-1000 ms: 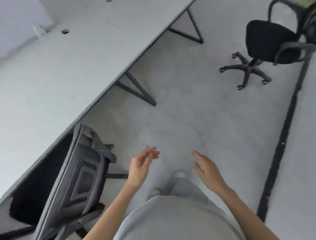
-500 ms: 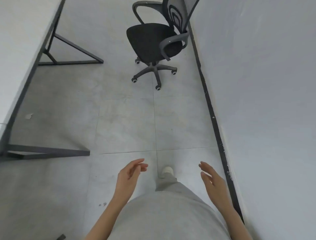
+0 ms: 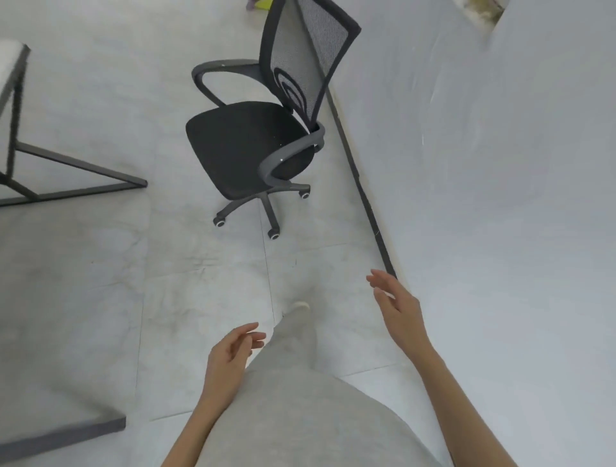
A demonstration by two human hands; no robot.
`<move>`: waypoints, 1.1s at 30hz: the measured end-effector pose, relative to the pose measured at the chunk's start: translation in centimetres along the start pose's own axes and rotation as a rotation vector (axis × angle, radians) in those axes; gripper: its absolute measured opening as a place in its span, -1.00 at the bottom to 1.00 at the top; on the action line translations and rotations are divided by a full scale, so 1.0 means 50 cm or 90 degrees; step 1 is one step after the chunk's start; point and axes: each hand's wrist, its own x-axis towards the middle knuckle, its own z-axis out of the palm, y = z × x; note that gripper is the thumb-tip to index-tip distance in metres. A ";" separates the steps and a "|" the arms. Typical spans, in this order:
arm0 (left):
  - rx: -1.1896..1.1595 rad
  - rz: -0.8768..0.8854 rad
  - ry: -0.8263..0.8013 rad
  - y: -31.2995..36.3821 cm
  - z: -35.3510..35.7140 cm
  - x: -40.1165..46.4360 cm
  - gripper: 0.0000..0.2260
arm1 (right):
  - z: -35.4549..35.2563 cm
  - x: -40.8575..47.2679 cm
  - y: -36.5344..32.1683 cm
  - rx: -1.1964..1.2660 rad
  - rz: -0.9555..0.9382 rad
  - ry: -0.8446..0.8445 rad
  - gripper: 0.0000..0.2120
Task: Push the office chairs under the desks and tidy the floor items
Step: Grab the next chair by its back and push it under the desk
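Observation:
A black office chair [image 3: 246,146] with a mesh back and grey armrests stands on the tiled floor ahead of me, close to the wall on the right, its seat facing left. It is out in the open, apart from the desk [image 3: 13,66] at the far left. My left hand [image 3: 230,356] hangs low in front of me with relaxed fingers and holds nothing. My right hand [image 3: 396,306] is raised a little further forward, fingers loose, empty. Both hands are well short of the chair.
Dark metal desk legs [image 3: 76,180] run across the floor at left, with another bar [image 3: 66,433] at lower left. A white wall [image 3: 500,200] with a black skirting strip [image 3: 363,196] bounds the right side. Something yellow-green [image 3: 263,4] lies at the top edge.
I have turned away from the chair tucked under the desk and walked toward the free-standing chair, which now looks much nearer. My right hand has lifted forward.

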 end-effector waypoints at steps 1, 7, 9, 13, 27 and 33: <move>0.005 0.012 -0.008 0.039 0.008 0.064 -0.69 | 0.001 0.037 0.000 0.002 0.023 0.005 -0.72; 0.062 0.126 -0.090 0.333 0.092 0.426 -0.72 | -0.014 0.236 -0.043 0.042 0.113 0.067 -0.68; 0.070 0.165 -0.110 0.419 0.134 0.523 -0.73 | -0.023 0.307 -0.058 0.046 0.127 0.075 -0.69; 0.065 0.209 -0.128 0.535 0.218 0.685 -0.74 | -0.045 0.492 -0.090 0.028 0.126 0.034 -0.63; 0.016 0.025 0.119 0.686 0.405 1.037 -0.75 | -0.121 1.373 -0.478 -0.133 -0.237 -0.185 -0.71; 0.045 0.062 0.140 0.808 0.428 1.183 -0.78 | -0.069 1.582 -0.593 -0.229 -0.207 -0.138 -0.63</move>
